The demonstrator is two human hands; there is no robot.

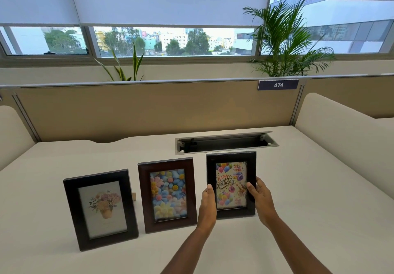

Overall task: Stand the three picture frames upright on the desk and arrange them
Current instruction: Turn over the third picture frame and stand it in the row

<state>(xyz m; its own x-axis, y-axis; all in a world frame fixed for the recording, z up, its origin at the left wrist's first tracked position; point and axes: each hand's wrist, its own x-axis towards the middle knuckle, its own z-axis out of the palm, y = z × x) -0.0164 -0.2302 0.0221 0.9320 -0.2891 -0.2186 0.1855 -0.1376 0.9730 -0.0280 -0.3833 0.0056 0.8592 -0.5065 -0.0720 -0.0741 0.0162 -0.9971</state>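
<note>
- Nearest the camera, two bare forearms reach up from the bottom edge over the white desk (309, 188).
- The left hand (207, 205) clasps the left edge of the birthday frame (231, 184): thumb laid on the front of the black border, the other fingers hidden behind it, so I cannot tell how they lie.
- The right hand (261, 199) clasps the right edge of the same frame, thumb on the front border and the fingers curled round the side to the back.
- The birthday frame stands upright on the desk at the right end of the row, its picture (balloons and the words "Happy Birthday") facing the camera.
- Just beside it on the left stands the brown frame (167, 195) with a picture of coloured flowers, upright, and apart from the left hand by a narrow gap.
- Furthest left, and nearest the camera of the three, stands the black frame (100, 208) with a flower-pot picture, upright, turned a little to the left; a bit of its back stand (133, 196) shows behind its right edge.
- Behind the frames, a cable tray (226, 142) is sunk into the desk, its flap open.
- Beyond that rises a beige partition (149, 107) bearing a label "474" (278, 85).
- Past the partition are a palm plant (287, 39), a snake plant (128, 65) and windows (149, 41) with half-lowered blinds.
</note>
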